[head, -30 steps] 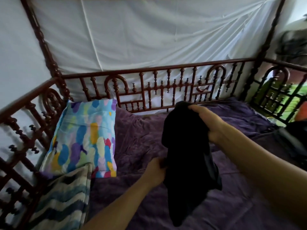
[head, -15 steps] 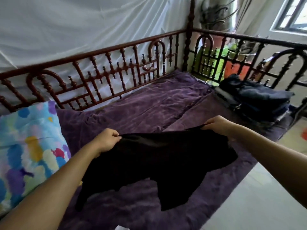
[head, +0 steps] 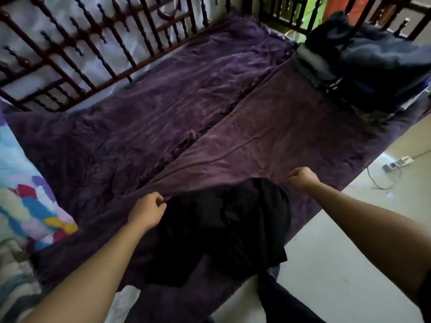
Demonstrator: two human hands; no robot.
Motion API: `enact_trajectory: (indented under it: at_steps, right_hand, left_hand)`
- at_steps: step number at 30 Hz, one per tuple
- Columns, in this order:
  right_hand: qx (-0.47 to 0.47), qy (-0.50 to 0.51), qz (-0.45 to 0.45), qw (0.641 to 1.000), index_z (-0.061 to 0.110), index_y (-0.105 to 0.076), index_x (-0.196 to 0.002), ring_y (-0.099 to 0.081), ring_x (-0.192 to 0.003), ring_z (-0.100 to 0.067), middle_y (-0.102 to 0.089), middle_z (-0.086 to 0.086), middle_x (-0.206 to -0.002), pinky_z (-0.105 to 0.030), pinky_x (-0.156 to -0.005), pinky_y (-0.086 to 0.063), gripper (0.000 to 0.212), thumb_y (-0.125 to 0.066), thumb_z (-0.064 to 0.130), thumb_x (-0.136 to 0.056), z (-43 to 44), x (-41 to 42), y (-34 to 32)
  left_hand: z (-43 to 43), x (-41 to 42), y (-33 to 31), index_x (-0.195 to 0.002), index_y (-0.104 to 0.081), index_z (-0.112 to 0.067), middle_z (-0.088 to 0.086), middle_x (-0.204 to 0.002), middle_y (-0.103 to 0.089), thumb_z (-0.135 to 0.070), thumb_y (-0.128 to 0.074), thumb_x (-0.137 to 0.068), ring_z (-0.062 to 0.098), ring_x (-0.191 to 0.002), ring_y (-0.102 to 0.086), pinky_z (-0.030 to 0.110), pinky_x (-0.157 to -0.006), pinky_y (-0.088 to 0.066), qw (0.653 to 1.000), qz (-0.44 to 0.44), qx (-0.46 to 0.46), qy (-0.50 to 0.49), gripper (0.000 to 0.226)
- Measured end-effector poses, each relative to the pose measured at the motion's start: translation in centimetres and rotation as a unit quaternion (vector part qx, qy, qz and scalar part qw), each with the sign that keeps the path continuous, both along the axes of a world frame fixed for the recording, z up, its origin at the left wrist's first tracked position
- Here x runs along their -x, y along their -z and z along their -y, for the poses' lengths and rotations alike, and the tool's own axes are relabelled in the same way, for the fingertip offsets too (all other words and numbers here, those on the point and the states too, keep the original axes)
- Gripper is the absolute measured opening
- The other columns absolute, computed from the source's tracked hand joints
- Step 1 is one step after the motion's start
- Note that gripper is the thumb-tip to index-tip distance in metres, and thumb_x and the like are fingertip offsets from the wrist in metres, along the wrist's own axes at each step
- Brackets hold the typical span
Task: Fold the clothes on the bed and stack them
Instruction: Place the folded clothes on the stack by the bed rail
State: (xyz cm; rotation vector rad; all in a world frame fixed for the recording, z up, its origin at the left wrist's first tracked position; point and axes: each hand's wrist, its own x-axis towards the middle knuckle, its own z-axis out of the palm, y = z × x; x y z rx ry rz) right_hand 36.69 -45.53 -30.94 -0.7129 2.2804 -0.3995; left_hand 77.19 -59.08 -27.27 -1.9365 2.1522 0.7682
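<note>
Black garment (head: 224, 220) lies on purple bed cover (head: 233, 101), near edge, spread for folding. Left hand (head: 148, 212) fingers pinch top corner, keeping it taut; right hand (head: 303, 179) fingers curled by opposite corner, grip unclear. Folded stack (head: 373, 66) waits at far end.

No text, label or number — nothing readable anywhere.

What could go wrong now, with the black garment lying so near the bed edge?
The black garment lies bunched at the near edge of the purple cover; it may slide off or fold with creases. The stack of dark clothes sits by the far corner, so tugging the cover could tip it.
</note>
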Motion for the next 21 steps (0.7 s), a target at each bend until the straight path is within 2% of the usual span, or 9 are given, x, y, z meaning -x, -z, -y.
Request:
enact_trajectory:
  at_steps: [5, 7, 10, 11, 12, 14, 15, 18, 21]
  right_hand:
    - [-0.148, -0.082, 0.008, 0.986, 0.008, -0.063, -0.092, -0.058, -0.080, -0.028, -0.067, -0.010, -0.097, -0.033, -0.067, -0.048, 0.021, -0.063, 0.027, -0.084, -3.6, 2.6, 6.7]
    - [-0.186, -0.071, 0.038, 0.979, 0.009, -0.056, -0.107, -0.057, -0.088, -0.028, -0.063, -0.010, -0.109, -0.032, -0.068, -0.044, 0.046, -0.074, 0.039, -0.078, -4.7, 2.1, 9.2]
    - [-0.170, 0.004, 0.120, 0.978, 0.010, -0.046, -0.126, -0.059, -0.106, -0.030, -0.058, -0.006, -0.119, -0.033, -0.081, -0.050, 0.080, -0.083, 0.045, -0.064, -5.5, -0.1, 12.9]
    - [-0.157, 0.024, 0.141, 0.977, 0.011, -0.048, -0.124, -0.062, -0.101, -0.028, -0.060, -0.005, -0.116, -0.033, -0.080, -0.052, 0.079, -0.085, 0.041, -0.062, -5.5, -1.1, 14.0]
    - [-0.148, 0.047, 0.162, 0.974, 0.012, -0.050, -0.118, -0.066, -0.088, -0.025, -0.062, -0.006, -0.108, -0.030, -0.071, -0.054, 0.067, -0.084, 0.032, -0.065, -5.4, -2.0, 14.6]
    - [-0.122, 0.094, 0.207, 0.966, 0.009, -0.059, -0.099, -0.059, -0.056, -0.019, -0.062, -0.009, -0.082, -0.024, -0.049, -0.046, 0.028, -0.075, 0.008, -0.075, -4.3, -3.5, 15.3]
    - [-0.105, 0.105, 0.225, 0.963, 0.008, -0.061, -0.085, -0.051, -0.046, -0.015, -0.058, -0.007, -0.067, -0.022, -0.043, -0.040, 0.012, -0.069, 0.002, -0.078, -3.3, -3.9, 15.1]
    - [-0.002, 0.199, 0.237, 0.951, 0.012, -0.056, -0.061, -0.038, -0.028, -0.008, -0.044, 0.004, -0.035, -0.015, -0.033, -0.027, 0.023, -0.060, 0.005, -0.083, 1.7, -2.7, 12.8]
    - [0.130, 0.336, 0.273, 0.892, 0.015, -0.056, -0.068, -0.046, -0.043, -0.009, -0.050, 0.004, -0.047, -0.013, -0.037, -0.033, 0.020, -0.056, 0.008, -0.086, 8.6, 1.4, 8.9]
  left_hand:
    - [-6.1, 2.2, 6.6, -0.092, -0.060, -0.026, 0.001, -0.095, -0.067, -0.033, -0.065, -0.085, 0.020, -0.085, -0.062, 0.034, -0.077, -0.053, 0.990, 0.048, -0.129, -0.010, 0.011]
    - [-8.5, 3.4, 8.9, -0.095, -0.061, -0.027, 0.000, -0.100, -0.065, -0.033, -0.066, -0.085, 0.019, -0.088, -0.061, 0.032, -0.078, -0.052, 0.984, 0.048, -0.169, 0.002, 0.013]
    - [-10.7, 5.2, 12.4, -0.119, -0.056, -0.023, 0.000, -0.118, -0.052, -0.033, -0.065, -0.087, 0.020, -0.108, -0.054, 0.032, -0.083, -0.047, 0.980, 0.069, -0.184, 0.042, 0.035]
    - [-11.0, 5.8, 13.5, -0.126, -0.051, -0.022, 0.002, -0.123, -0.048, -0.033, -0.065, -0.087, 0.021, -0.113, -0.050, 0.033, -0.085, -0.047, 0.979, 0.080, -0.177, 0.054, 0.043]
    - [-11.2, 6.4, 14.6, -0.133, -0.045, -0.022, 0.003, -0.128, -0.045, -0.033, -0.065, -0.087, 0.022, -0.117, -0.047, 0.034, -0.089, -0.046, 0.979, 0.093, -0.169, 0.063, 0.052]
    - [-11.1, 7.3, 16.6, -0.142, -0.032, -0.023, 0.005, -0.136, -0.038, -0.036, -0.067, -0.086, 0.024, -0.123, -0.042, 0.035, -0.095, -0.043, 0.976, 0.125, -0.153, 0.089, 0.068]
    - [-11.0, 7.7, 17.4, -0.145, -0.027, -0.024, 0.006, -0.139, -0.036, -0.037, -0.067, -0.085, 0.025, -0.125, -0.040, 0.036, -0.097, -0.041, 0.973, 0.144, -0.148, 0.107, 0.074]
    - [-10.3, 8.3, 19.3, -0.142, -0.030, -0.026, 0.006, -0.137, -0.038, -0.037, -0.067, -0.084, 0.024, -0.125, -0.039, 0.038, -0.099, -0.037, 0.963, 0.187, -0.126, 0.150, 0.070]
    - [-8.9, 7.5, 20.0, -0.130, -0.046, -0.023, 0.005, -0.129, -0.046, -0.034, -0.060, -0.088, 0.023, -0.119, -0.043, 0.037, -0.097, -0.038, 0.964, 0.190, -0.113, 0.148, 0.045]
